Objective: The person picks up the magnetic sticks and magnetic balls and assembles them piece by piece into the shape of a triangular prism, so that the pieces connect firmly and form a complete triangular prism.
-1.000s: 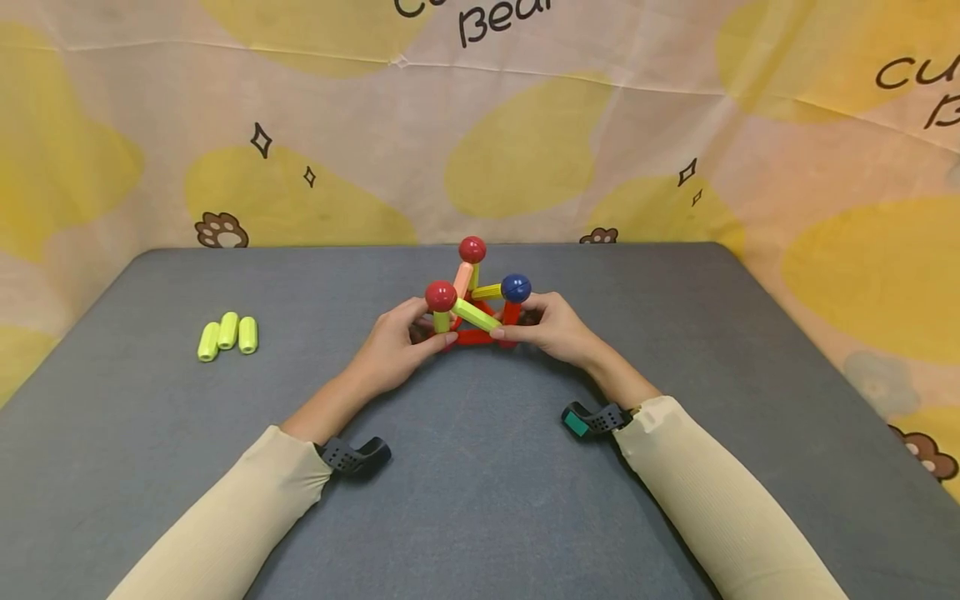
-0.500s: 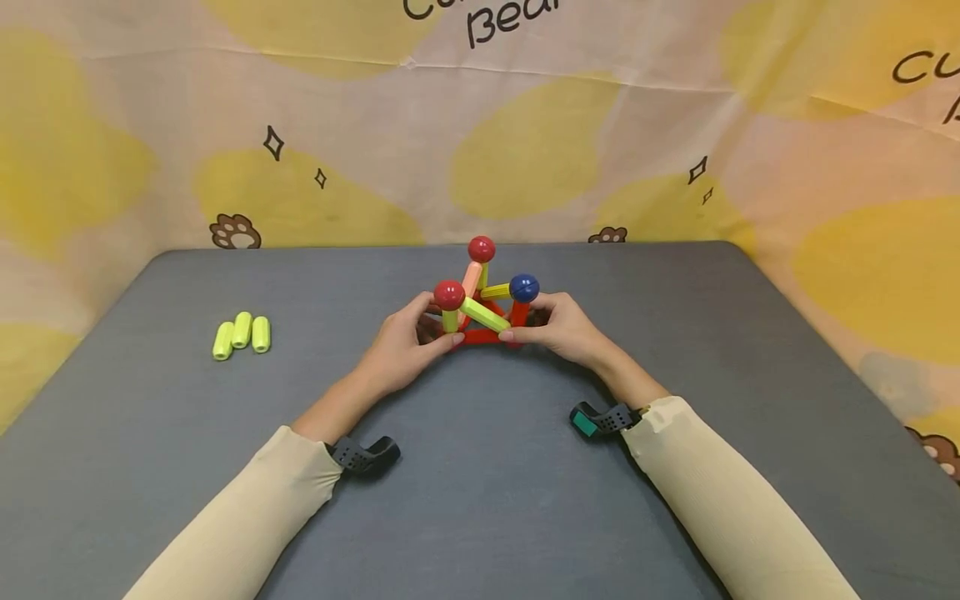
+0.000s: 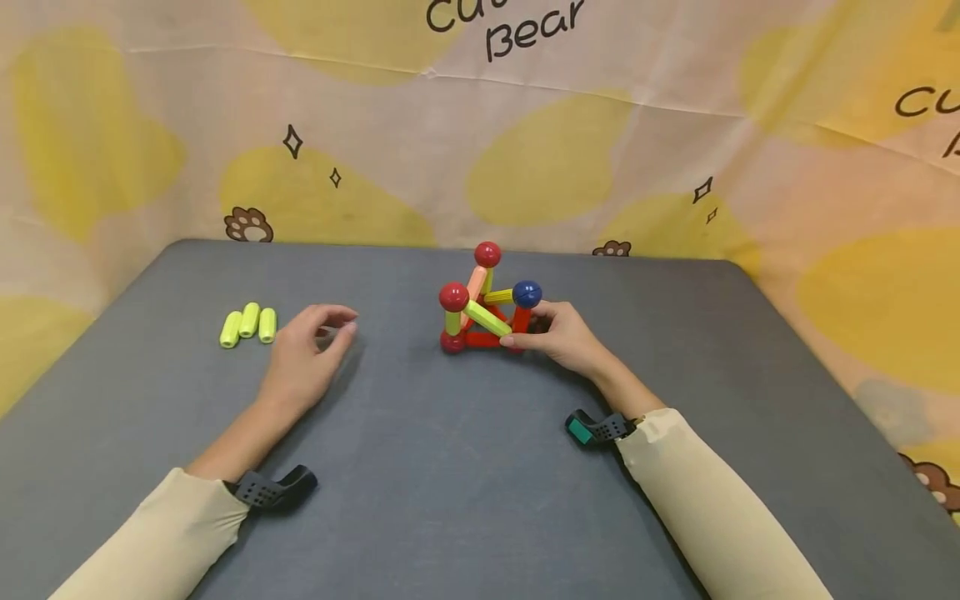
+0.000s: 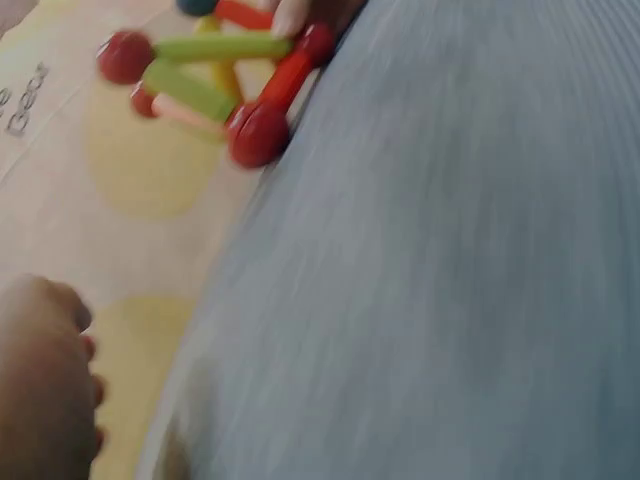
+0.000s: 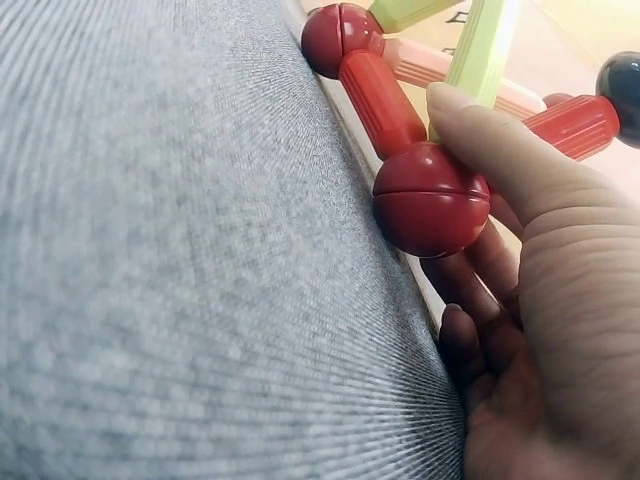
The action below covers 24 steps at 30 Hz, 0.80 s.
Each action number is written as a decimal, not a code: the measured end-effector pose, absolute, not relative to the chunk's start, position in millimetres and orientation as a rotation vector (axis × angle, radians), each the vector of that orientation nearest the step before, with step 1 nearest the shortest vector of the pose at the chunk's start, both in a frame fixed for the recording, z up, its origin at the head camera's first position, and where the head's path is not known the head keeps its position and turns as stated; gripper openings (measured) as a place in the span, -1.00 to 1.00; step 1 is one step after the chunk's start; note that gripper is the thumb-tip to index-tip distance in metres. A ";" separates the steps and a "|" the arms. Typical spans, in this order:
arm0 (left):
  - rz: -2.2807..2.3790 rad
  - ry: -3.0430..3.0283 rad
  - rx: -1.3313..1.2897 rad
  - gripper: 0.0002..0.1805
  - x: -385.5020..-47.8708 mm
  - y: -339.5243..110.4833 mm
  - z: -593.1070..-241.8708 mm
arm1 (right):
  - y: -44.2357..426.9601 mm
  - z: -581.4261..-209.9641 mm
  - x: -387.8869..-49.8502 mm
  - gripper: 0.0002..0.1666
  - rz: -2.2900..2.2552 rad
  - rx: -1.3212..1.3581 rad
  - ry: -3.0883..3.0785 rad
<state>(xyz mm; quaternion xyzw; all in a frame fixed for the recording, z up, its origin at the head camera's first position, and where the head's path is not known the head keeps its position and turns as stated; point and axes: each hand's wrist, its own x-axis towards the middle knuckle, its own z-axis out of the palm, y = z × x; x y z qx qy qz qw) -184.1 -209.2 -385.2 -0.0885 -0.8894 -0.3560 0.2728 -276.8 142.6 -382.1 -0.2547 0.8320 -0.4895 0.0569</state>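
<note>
A ball-and-rod magnetic frame stands on the table, with a red base rod (image 3: 482, 339) and red lower balls. Two red balls, one nearer (image 3: 453, 297) and one farther (image 3: 487, 254), top it, along with a blue ball (image 3: 527, 294). A lime rod (image 3: 487, 317) slants from the nearer top ball to the lower right corner. My right hand (image 3: 564, 337) grips that corner, its thumb on the lime rod's low end beside a red ball (image 5: 430, 200); some fingers hide behind. My left hand (image 3: 303, 354), relaxed and holding nothing, hovers left of the frame, blurred in its wrist view.
Three loose lime rods lie at the left, the nearest to my hand (image 3: 267, 325) just beyond my left knuckles. A grey table (image 3: 450, 467) spreads underneath. Behind its far edge hangs a patterned cloth (image 3: 390, 125).
My left hand has let go of the frame's left corner and moved left toward the loose rods. My right hand keeps its grip. The head view has shifted slightly.
</note>
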 end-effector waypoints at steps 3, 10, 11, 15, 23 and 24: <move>-0.804 -2.341 -0.085 -0.82 -177.9 -228.6 -383.1 | 142.1 -384.1 -279.1 -0.74 -1.495 -0.777 2.523; -0.536 -2.495 0.175 -0.62 -168.0 -252.5 -376.6 | 143.6 -383.4 -278.4 -0.72 -1.508 -0.771 2.513; -0.522 -2.525 0.196 -0.58 -167.6 -254.3 -376.6 | 143.6 -382.9 -277.8 -0.72 -1.508 -0.771 2.515; -0.486 -2.605 0.240 -0.51 -168.6 -259.4 -377.2 | 144.3 -381.3 -276.1 -0.74 -1.510 -0.769 2.530; -0.454 -2.658 0.239 -0.56 -170.0 -265.4 -380.4 | 142.9 -383.1 -278.7 -0.71 -1.494 -0.779 2.515; -0.452 -2.663 0.235 -0.57 -170.5 -265.4 -381.0 | 143.2 -382.9 -279.1 -0.71 -1.490 -0.783 2.516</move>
